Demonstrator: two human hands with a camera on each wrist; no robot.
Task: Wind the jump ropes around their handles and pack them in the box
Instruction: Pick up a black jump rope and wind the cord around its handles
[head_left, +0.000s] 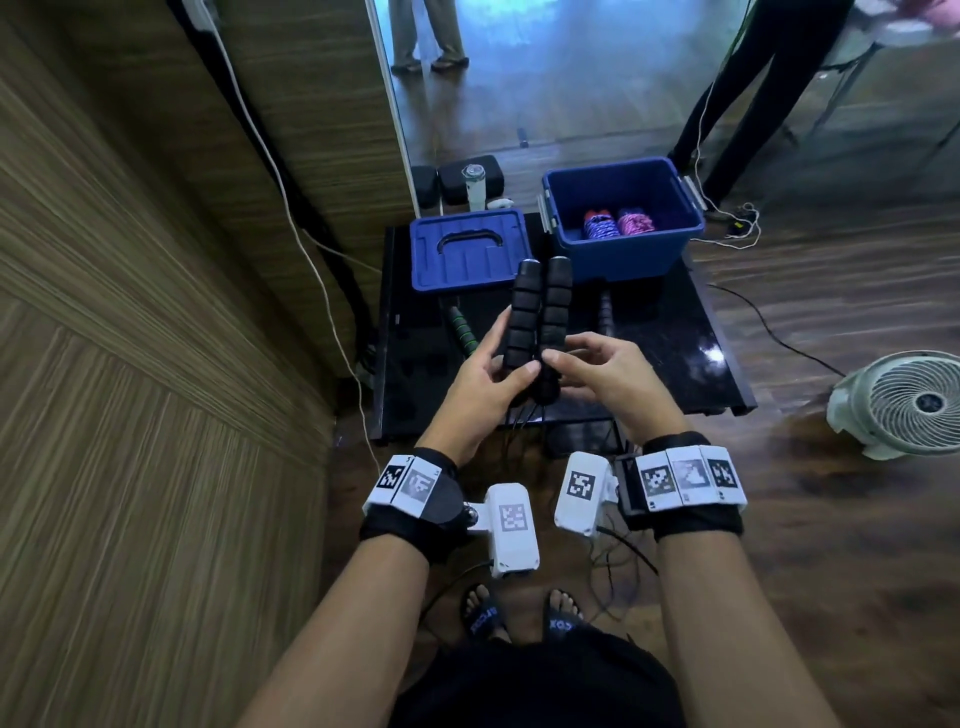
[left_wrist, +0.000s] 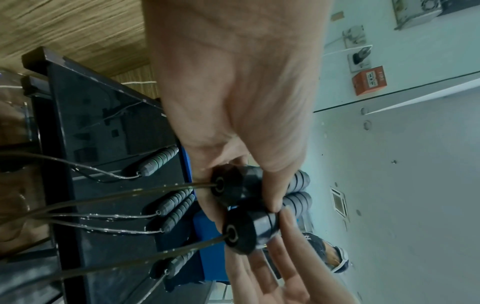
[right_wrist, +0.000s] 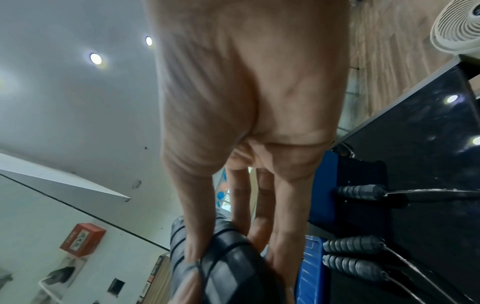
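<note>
Two black foam jump-rope handles (head_left: 540, 317) are held side by side above the black table (head_left: 675, 338), their tips pointing away from me. My left hand (head_left: 488, 379) grips their lower ends, thumb across the left handle. From the right, my right hand (head_left: 592, 369) pinches the right handle, with the thumb on top and the fingers behind. In the left wrist view both end caps (left_wrist: 240, 232) face the camera and thin dark cords (left_wrist: 130, 191) trail off them. The open blue box (head_left: 623, 260) stands at the table's far right with two wound ropes (head_left: 618, 224) inside.
The blue lid (head_left: 467, 249) lies at the far left of the table. Loose handles rest on the table: a green-black one (head_left: 462, 330) and a black one (head_left: 605, 317). A white fan (head_left: 909, 402) stands on the floor to the right. People's legs show at the back.
</note>
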